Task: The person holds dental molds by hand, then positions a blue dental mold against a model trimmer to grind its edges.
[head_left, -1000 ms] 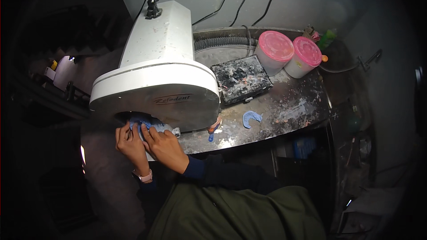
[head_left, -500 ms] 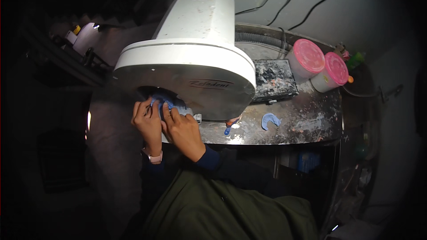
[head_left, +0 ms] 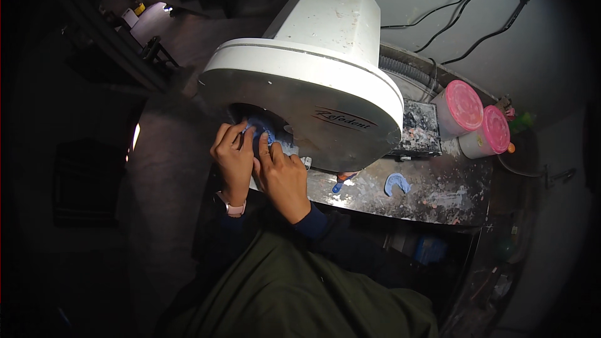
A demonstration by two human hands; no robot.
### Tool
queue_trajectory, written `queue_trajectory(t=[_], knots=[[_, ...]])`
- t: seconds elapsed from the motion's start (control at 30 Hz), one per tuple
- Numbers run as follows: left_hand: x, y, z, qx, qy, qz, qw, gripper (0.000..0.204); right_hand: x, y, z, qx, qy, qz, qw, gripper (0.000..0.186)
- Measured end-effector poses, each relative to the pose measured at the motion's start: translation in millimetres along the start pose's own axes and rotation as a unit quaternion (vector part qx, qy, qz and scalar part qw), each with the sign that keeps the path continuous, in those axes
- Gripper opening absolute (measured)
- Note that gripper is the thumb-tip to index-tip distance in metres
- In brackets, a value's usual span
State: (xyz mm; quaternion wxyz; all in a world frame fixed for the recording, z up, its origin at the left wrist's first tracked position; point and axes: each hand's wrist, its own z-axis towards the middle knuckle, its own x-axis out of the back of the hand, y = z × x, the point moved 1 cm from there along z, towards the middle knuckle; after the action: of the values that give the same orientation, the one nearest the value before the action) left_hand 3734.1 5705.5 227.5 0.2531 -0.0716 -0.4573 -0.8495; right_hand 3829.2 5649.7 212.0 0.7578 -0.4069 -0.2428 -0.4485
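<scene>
A blue dental cast (head_left: 259, 129) is held between the fingers of both my hands at the dark opening in the front of a white model trimmer (head_left: 300, 62). My left hand (head_left: 233, 161) grips it from the left, a pink watch on the wrist. My right hand (head_left: 283, 179) presses its fingers on the cast's right side, close against the left hand. The cast's far side is hidden inside the opening. On the bench to the right lies a blue horseshoe-shaped dental cast (head_left: 397, 184), apart from my hands.
A small blue-tipped tool (head_left: 339, 186) lies under the trimmer's front edge. Behind are a stained black box (head_left: 421, 126) and two pink-lidded tubs (head_left: 464, 106). The metal bench (head_left: 438, 197) has white residue and a curved front edge. Cables (head_left: 466, 9) hang along the wall.
The view has shifted, so the trimmer, bench and hands appear farther right and tilted. Both hands keep their hold on the cast at the opening.
</scene>
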Motion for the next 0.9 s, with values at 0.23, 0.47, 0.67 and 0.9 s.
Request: queue_trajectory(t=[0.23,0.47,0.67,0.9], knots=[[2.0,-1.0,1.3,0.002,-0.007,0.019,1.000,0.011,-0.3,-1.5,0.8,0.004,-0.009,-0.028,1.000,0.048],[3.5,-1.5,3.3,-0.001,-0.004,0.013,1.000,0.011,1.3,-4.3,3.0,0.005,-0.007,-0.026,1.000,0.047],[4.7,-1.4,1.4,0.008,0.000,-0.004,1.000,0.011,3.5,-6.2,1.9,0.009,-0.012,-0.019,1.000,0.047],[5.6,1.0,2.4,0.006,0.006,-0.012,1.000,0.012,4.6,-8.4,1.9,0.009,-0.016,-0.024,1.000,0.047]])
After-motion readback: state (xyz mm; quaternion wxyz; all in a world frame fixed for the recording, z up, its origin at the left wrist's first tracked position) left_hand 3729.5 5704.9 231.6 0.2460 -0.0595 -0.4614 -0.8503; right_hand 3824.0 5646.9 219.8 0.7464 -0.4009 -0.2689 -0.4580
